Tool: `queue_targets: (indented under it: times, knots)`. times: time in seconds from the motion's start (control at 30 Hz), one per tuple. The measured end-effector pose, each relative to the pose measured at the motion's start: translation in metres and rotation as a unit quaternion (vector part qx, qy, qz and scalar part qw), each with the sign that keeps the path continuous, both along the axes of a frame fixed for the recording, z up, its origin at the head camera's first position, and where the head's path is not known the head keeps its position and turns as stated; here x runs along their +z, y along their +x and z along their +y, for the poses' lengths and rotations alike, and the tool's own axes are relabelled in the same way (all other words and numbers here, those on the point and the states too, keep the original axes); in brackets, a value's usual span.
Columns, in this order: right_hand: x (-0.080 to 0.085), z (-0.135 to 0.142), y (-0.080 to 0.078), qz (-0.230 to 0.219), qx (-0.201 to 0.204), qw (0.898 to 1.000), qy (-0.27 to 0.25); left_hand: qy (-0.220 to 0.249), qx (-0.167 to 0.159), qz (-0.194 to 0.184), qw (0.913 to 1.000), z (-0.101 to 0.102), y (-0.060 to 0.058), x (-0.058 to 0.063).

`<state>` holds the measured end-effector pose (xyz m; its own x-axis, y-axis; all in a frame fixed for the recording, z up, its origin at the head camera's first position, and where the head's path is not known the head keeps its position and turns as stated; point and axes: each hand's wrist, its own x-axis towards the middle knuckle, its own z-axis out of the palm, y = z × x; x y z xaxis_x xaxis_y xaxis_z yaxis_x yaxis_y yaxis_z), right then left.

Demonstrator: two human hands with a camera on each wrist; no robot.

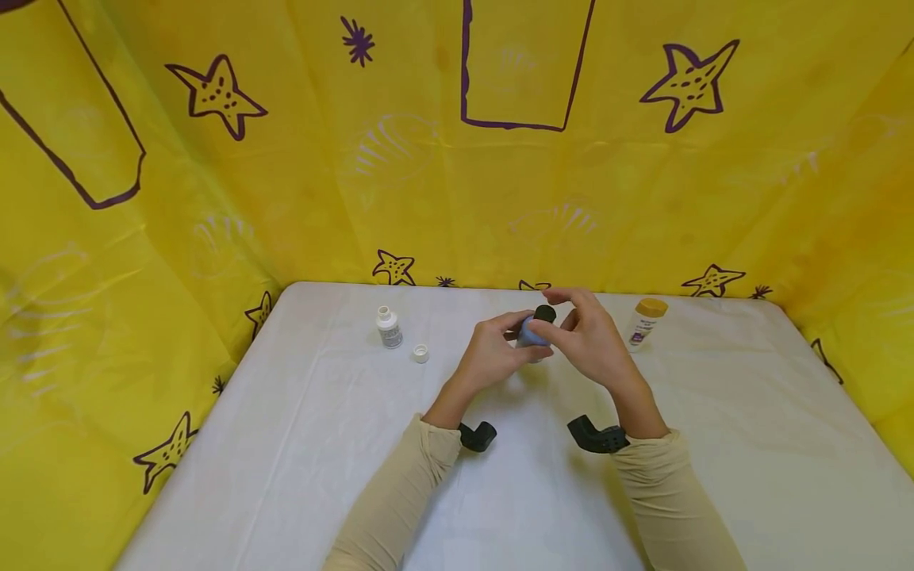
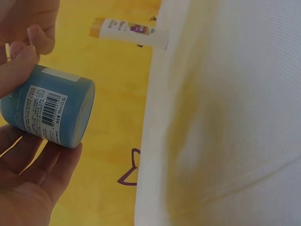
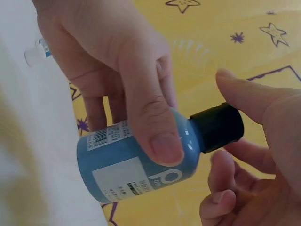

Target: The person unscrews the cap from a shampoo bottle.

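Note:
A blue bottle [image 3: 141,162] with a black screw cap [image 3: 218,127] is held above the table, tilted in the right wrist view. My left hand [image 1: 493,349] grips its body, the thumb lying across the side. Around the cap, my right hand [image 1: 589,337] has its thumb and fingers spread; the index finger stands off the cap in the head view. Whether another finger touches the cap is hard to tell. A barcode label shows on the bottle in the left wrist view, where the cap is hidden.
At the left of the table [image 1: 321,444] stands a white uncapped bottle [image 1: 389,328], with a white cap [image 1: 420,354] lying beside it. To the right is a white bottle with an orange cap [image 1: 646,325]. A yellow curtain [image 1: 457,198] borders the table's back and sides.

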<state>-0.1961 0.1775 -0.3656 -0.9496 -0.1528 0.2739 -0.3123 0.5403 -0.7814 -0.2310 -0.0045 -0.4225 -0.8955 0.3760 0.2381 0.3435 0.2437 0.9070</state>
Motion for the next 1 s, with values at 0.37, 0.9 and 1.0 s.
queue_targets:
  times: [0.37,0.9,1.0]
  knots:
    - [-0.0036,-0.0036,0.0004,0.014,-0.046,0.999,0.006,-0.005,-0.003,0.013,0.9999,0.0005,0.002,0.0019]
    - [0.0011,-0.0004,0.0059,0.028,0.059,0.998,0.027,-0.019,0.007,0.016,0.9997,-0.0064,-0.0011,0.003]
    - [0.0011,-0.0015,0.0056,0.022,0.049,0.998,0.031,-0.021,0.011,0.01,0.9997,-0.007,-0.0012,0.0026]
